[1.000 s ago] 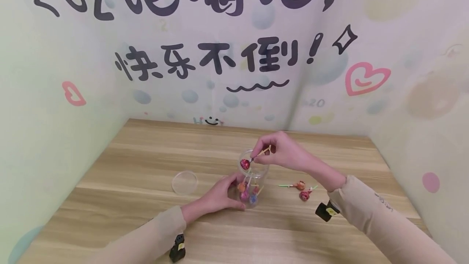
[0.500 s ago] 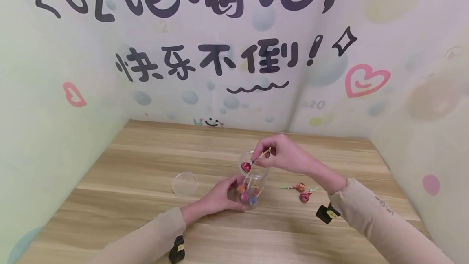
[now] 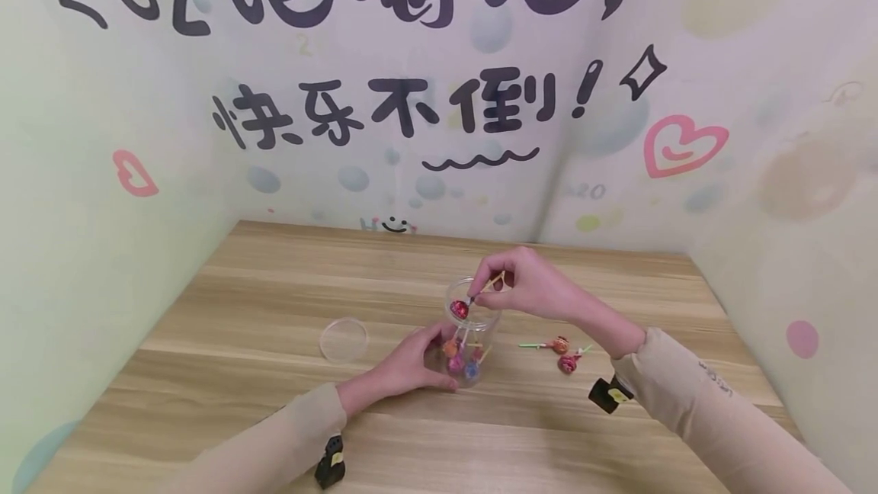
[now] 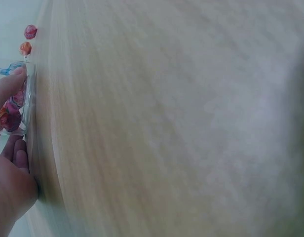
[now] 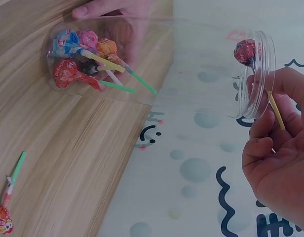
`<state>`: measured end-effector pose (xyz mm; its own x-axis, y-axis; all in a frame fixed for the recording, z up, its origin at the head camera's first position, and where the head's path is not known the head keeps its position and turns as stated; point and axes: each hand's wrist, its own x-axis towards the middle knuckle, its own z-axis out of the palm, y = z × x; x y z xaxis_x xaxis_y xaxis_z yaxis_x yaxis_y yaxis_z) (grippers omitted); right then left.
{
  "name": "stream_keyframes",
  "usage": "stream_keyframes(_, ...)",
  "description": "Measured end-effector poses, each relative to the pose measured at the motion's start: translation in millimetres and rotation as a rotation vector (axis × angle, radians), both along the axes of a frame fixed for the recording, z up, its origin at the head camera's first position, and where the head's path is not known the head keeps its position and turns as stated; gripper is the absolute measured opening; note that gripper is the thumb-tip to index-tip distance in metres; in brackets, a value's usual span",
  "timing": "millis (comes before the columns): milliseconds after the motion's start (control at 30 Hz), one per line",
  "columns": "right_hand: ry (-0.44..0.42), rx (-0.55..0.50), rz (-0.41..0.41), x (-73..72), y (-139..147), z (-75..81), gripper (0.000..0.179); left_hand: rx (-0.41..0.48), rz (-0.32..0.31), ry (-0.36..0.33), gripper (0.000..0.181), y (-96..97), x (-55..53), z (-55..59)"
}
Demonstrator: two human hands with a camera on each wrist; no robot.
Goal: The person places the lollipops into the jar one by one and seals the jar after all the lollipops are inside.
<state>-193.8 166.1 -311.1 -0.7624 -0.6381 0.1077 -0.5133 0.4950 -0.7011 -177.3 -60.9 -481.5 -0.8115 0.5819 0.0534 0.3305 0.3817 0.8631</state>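
Note:
A clear plastic jar (image 3: 488, 341) stands upright on the table, its mouth uncovered. My left hand (image 3: 405, 367) grips its lower side, with the thumb at the front. Inside, at the bottom, lie several wrapped lollipops, among them a blue one (image 5: 66, 43), an orange one (image 5: 107, 48) and a red one (image 5: 68, 73). At the jar's mouth, my right hand (image 3: 538, 288) pinches the yellow stick (image 5: 276, 111) of a dark red lollipop (image 3: 459, 309). Its candy end hangs just within the rim (image 5: 263, 74). Part of the stick is hidden by the fingers.
A clear round lid (image 3: 345, 341) lies flat on the wooden table (image 3: 274, 303), left of the jar. To the right lie an orange lollipop (image 3: 561, 344) and a red lollipop (image 3: 568, 364). Behind the table rises a wall (image 3: 329, 197) with printed lettering.

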Motion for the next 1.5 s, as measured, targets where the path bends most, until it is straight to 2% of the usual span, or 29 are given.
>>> stream_keyframes(67, 0.003, 0.001, 0.003, -0.6, 0, -0.7, 0.001, -0.002, -0.002, 0.004, 0.072, 0.2, -0.2, -0.2)
stream_keyframes(233, 0.017, 0.015, 0.006, -0.9, 1, -1.4, 0.007, 0.000, -0.005, 0.012, 0.073, 0.4, -0.2, -0.2)
stream_keyframes(433, 0.051, 0.031, 0.021, -0.4, 3, -1.9, 0.029, 0.019, -0.017, 0.025, 0.074, 0.9, -0.9, -1.0)
stream_keyframes(867, 0.018, -0.005, 0.034, 2.0, 5, -0.7, 0.028, 0.026, -0.016, 0.037, 0.074, 1.0, -0.5, 0.0)
stream_keyframes(1067, 0.034, -0.026, 0.038, 2.3, 6, -0.6, 0.029, 0.026, -0.014, 0.025, 0.075, 1.4, 0.3, 1.1)
stream_keyframes(1500, 0.071, -0.155, -0.054, 2.2, 27, -8.6, 0.028, 0.042, -0.008, 0.038, 0.071, 2.0, -0.6, -0.5)
